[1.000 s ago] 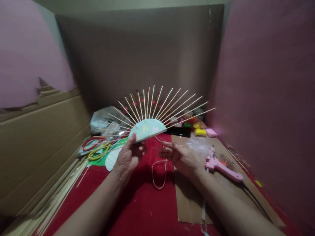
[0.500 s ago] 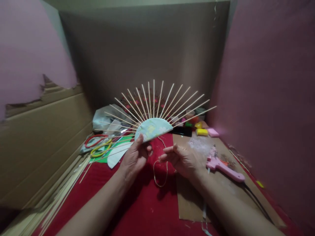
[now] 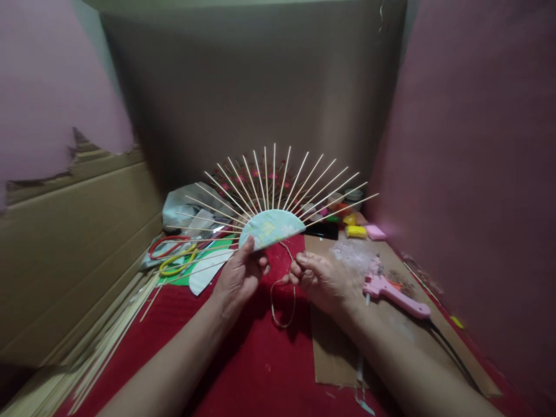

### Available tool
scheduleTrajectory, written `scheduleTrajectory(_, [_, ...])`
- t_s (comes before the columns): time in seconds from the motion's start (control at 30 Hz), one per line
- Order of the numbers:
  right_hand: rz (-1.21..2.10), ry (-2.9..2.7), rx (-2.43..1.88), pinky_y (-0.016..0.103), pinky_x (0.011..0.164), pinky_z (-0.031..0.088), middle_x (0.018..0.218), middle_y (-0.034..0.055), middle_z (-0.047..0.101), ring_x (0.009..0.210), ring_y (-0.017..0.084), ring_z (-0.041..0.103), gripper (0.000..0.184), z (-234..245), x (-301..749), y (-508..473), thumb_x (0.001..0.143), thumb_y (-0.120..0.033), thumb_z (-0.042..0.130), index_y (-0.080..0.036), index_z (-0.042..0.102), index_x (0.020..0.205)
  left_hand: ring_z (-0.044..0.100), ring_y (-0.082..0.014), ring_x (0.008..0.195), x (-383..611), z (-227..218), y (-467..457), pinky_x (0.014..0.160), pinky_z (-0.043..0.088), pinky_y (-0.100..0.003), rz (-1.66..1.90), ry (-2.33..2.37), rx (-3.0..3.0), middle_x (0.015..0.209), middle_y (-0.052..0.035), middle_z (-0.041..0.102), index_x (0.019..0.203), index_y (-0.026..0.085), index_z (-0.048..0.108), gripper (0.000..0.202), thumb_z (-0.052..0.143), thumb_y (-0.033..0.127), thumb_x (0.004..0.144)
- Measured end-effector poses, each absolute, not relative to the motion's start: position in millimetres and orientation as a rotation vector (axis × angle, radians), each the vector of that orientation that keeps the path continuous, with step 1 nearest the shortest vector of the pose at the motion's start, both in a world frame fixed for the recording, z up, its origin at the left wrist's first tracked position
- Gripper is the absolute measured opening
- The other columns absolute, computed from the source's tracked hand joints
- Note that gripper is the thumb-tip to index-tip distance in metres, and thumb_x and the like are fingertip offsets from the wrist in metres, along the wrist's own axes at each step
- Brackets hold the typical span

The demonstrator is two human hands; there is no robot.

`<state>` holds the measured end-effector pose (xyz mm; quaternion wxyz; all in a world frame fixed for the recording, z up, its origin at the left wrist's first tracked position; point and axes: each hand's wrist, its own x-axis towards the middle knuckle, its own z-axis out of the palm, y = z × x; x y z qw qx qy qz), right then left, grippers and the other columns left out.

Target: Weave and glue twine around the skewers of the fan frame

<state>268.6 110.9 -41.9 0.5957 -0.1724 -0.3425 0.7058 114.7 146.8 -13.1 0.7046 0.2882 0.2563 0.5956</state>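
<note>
My left hand grips a fan by the lower left of its half-round, pale blue flowered base, thumb on the front. Thin wooden sticks spread out from the curved edge of that base. A thin cord hangs in a loop below the fan, and one stretch of it runs up to the base. With fingers curled closed, my right hand pinches the cord just right of the loop.
A pink glue gun lies on a cardboard sheet at right. Scissors with red and yellow handles rest at left by a white half-round piece. Loose sticks line the left side. A dark phone-like slab lies behind.
The fingers of my right hand have closed from a looser, extended pose onto the cord. The fan has shifted only slightly in view, still in my left hand.
</note>
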Motion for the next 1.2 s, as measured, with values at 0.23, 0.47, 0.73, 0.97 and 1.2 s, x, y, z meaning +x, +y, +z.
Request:
scheduleTrajectory(0.23, [1.66,-0.753,-0.369,0.025,0.058,0.044,0.058,-0.0038,0.052,0.052,0.009,0.05,0.015,-45.0,269.2,113.4,0.072,-0.022,0.063,-0.017,0.052,0.065,0.049,-0.0079,0.042,115.9,-11.4,145.3,0.041,0.04,-0.022,1.328,0.573,0.623,0.066,0.0021,0.063,0.082,0.015,0.059,0.03,0.08,0.024,0.062])
scheduleTrajectory(0.47, [1.666,-0.74,-0.355,0.034,0.069,0.051,0.057,-0.0071,0.049,0.05,0.008,0.047,0.011,-49.3,268.6,113.8,0.069,-0.015,0.061,-0.018,0.05,0.069,0.048,-0.0082,0.041,116.2,-10.2,144.9,0.04,0.038,-0.022,1.353,0.595,0.617,0.064,0.0012,0.061,0.081,0.014,0.06,0.022,0.075,0.025,0.068])
scheduleTrajectory(0.73, [1.712,-0.754,-0.379,0.042,0.079,0.051,0.057,-0.0059,0.051,0.052,0.01,0.05,0.01,-43.0,271.7,112.0,0.066,-0.014,0.057,-0.018,0.053,0.074,0.048,-0.0089,0.042,116.3,-11.6,146.2,0.039,0.04,-0.023,1.354,0.572,0.64,0.064,0.0015,0.061,0.081,0.015,0.06,0.024,0.076,0.025,0.067])
scheduleTrajectory(0.97, [1.73,-0.687,-0.359,0.041,0.08,0.05,0.056,-0.0069,0.045,0.049,0.008,0.045,0.019,-42.5,268.6,111.8,0.072,-0.02,0.06,-0.019,0.044,0.062,0.049,-0.0084,0.043,114.9,-13.9,148.0,0.04,0.04,-0.022,1.341,0.551,0.635,0.066,0.0011,0.062,0.083,0.015,0.06,0.023,0.075,0.025,0.068])
scheduleTrajectory(1.2, [1.714,-0.63,-0.387,0.024,0.055,0.046,0.053,-0.007,0.042,0.047,0.006,0.041,0.012,-38.7,268.0,109.7,0.066,-0.014,0.057,-0.018,0.045,0.065,0.047,-0.0075,0.043,114.8,-14.6,147.9,0.04,0.04,-0.021,1.348,0.558,0.649,0.066,0.0025,0.062,0.084,0.014,0.061,0.031,0.079,0.027,0.063])
